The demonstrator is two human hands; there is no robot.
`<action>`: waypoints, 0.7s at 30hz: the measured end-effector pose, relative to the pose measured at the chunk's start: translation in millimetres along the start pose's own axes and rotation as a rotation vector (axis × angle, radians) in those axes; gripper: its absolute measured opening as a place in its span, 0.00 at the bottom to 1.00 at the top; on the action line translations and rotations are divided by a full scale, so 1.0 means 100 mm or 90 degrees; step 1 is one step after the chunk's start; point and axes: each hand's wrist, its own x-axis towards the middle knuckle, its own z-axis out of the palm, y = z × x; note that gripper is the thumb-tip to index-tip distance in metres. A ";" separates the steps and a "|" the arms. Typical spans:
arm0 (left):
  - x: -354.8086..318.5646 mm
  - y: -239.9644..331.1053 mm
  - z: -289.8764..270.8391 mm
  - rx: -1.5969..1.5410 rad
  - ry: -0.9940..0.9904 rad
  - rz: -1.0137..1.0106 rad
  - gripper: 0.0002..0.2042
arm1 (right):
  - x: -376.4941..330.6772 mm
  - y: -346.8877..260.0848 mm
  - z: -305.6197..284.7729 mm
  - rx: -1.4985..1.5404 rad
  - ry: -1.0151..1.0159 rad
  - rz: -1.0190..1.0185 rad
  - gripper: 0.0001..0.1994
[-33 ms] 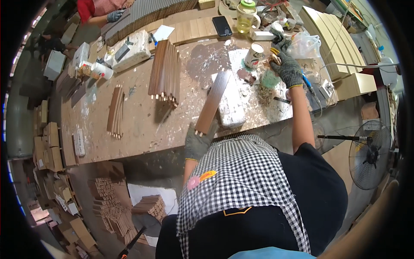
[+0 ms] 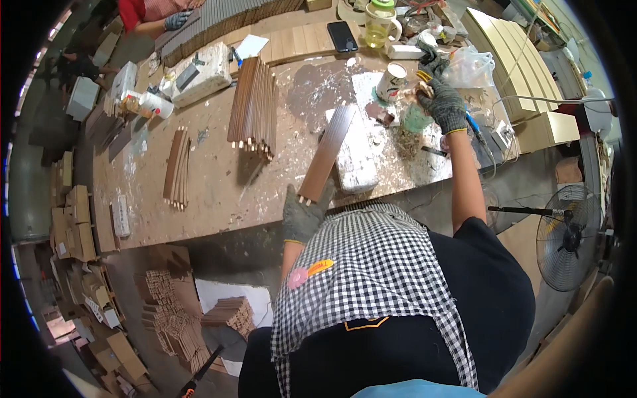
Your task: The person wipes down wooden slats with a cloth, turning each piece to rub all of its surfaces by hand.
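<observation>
the left hand [image 2: 304,217] is pinching a brown slat [image 2: 326,156]. the right hand [image 2: 444,106] is curling near a green jar [image 2: 415,119]; its grip being unclear.

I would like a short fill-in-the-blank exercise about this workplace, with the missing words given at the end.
1. The left hand, which holds a brown piece, and the right hand each wear a grey ____.
2. The phone lies to the ____ of the jug.
3. The colour of the jug's lid is ____.
4. The fan appears on the picture's ____ side.

Missing words: glove; left; green; right.
</observation>
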 end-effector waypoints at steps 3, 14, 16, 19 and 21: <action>0.05 -0.02 0.00 -0.036 0.054 0.066 0.42 | -0.06 0.11 0.14 0.091 0.182 0.177 0.18; 0.17 0.00 -0.12 0.030 -0.034 0.005 0.50 | -0.77 2.35 1.27 0.440 0.149 0.037 0.23; 0.10 0.01 -0.23 0.032 -0.033 0.051 0.50 | -0.59 1.59 1.15 0.171 0.181 -0.069 0.23; 0.06 -0.04 -0.10 0.024 -0.019 0.045 0.50 | -0.60 1.33 0.81 -0.415 0.036 0.044 0.26; 0.06 -0.08 -0.03 0.002 0.013 0.038 0.48 | -0.51 1.41 0.53 -0.281 0.172 -0.072 0.25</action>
